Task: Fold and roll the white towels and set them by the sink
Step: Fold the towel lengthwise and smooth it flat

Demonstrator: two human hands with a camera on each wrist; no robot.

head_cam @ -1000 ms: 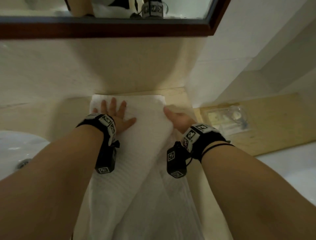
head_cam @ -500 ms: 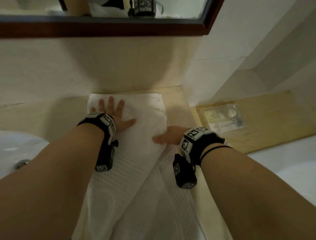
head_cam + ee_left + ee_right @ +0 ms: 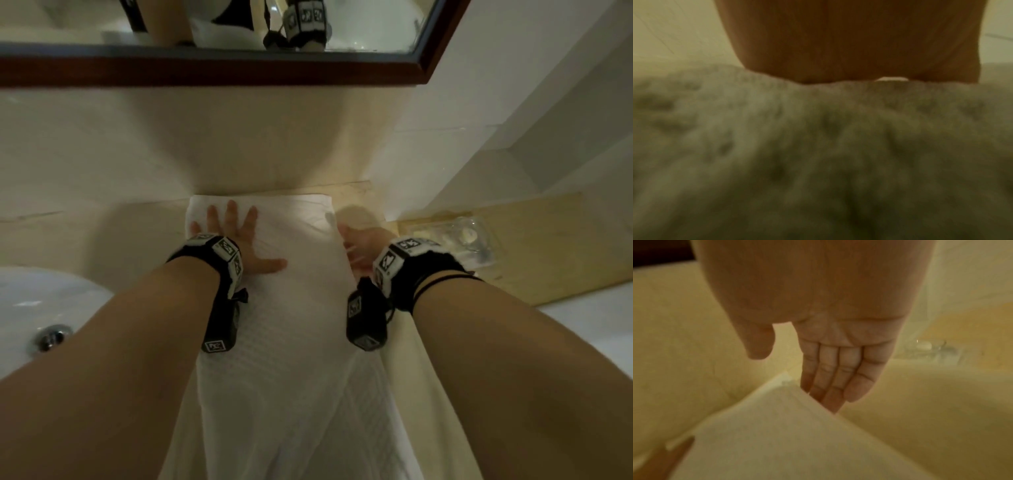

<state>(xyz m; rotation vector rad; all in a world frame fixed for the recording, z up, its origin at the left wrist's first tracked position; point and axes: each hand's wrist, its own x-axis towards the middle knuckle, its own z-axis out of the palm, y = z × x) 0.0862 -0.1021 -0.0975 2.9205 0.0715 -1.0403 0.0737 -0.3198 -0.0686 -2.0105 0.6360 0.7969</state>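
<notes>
The left hand (image 3: 239, 246) is pressing flat, fingers spread, on the white towel (image 3: 291, 308) lying on the desk (image 3: 137, 233) beside the sink (image 3: 41, 301). The right hand (image 3: 363, 246), fingers straight together, is touching its right edge.

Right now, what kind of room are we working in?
Most likely a bathroom, perhaps a hotel's. A white sink with a metal drain sits at the left of a beige counter, a wood-framed mirror hangs above, and a white towel lies flat under the left hand.

no readable text, labels or numbers
</notes>
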